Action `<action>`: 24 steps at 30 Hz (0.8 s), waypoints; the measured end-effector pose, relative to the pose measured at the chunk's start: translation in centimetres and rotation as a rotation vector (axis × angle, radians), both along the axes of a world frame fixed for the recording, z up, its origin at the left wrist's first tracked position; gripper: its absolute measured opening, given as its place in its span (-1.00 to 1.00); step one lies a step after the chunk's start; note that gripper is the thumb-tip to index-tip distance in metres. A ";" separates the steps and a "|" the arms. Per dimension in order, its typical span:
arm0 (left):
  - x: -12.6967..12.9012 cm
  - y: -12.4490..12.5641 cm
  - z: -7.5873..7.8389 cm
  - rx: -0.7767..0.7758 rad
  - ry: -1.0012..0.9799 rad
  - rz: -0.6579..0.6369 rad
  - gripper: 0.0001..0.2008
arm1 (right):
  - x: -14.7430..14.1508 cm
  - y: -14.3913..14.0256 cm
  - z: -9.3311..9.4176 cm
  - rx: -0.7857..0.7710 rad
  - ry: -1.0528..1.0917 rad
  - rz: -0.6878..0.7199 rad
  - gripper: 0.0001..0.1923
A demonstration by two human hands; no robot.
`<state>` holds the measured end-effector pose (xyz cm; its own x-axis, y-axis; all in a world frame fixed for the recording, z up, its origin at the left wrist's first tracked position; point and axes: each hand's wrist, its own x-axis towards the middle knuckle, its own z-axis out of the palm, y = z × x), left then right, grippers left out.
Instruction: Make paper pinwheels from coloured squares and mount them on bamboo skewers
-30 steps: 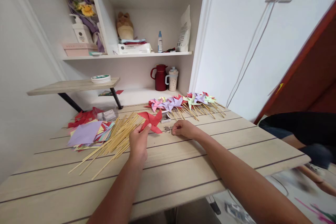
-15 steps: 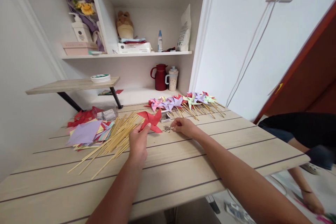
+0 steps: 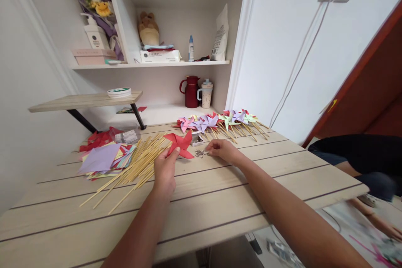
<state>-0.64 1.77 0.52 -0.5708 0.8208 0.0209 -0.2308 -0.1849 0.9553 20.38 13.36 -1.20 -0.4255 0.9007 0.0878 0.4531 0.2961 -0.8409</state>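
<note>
Red folded-paper pinwheel [image 3: 181, 144] with pointed blades: in the head view it is held up near the middle of the pale plank-topped desk [image 3: 207, 201], pinched in the left grip [image 3: 166, 165], thumb across its front. Too hard a squeeze there could crease the thin paper; too slack a one might let the folds spring apart, though whether anything fastens its centre is too small to tell.

The right grip [image 3: 223, 150] is low over the desk, fingertips drawn together at the edge of a loose cluster of tiny silvery metal pins [image 3: 199, 153]. I cannot tell whether a pin is between them. Pieces this small slip easily, and a sideways brush of the fingers could scatter the cluster. If the ends are sharp, which does not show, a careless touch could prick.

Just behind the cluster stands a small pale open-topped box [image 3: 197, 139]; a knuckle pushed forward could knock it. To the left, long thin yellow wooden sticks [image 3: 132, 171] lie in a loose, crossing heap near the left grip, and a swing of that wrist could set them rolling or snag a blade. Farther back, multicoloured paper pinwheels on sticks [image 3: 201, 123] lie crowded together, so a long reach with the right arm might bend their blades.
</note>
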 end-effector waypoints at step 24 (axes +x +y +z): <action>-0.1 0.1 -0.2 0.016 -0.048 -0.001 -0.65 | 0.0 -0.4 0.7 0.051 -0.083 -0.021 -0.83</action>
<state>-0.74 1.91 0.34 -0.5705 0.8213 0.0070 -0.2764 -0.2000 0.9400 20.34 13.01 -0.49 -0.4142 0.9048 0.0988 0.5269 0.3269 -0.7846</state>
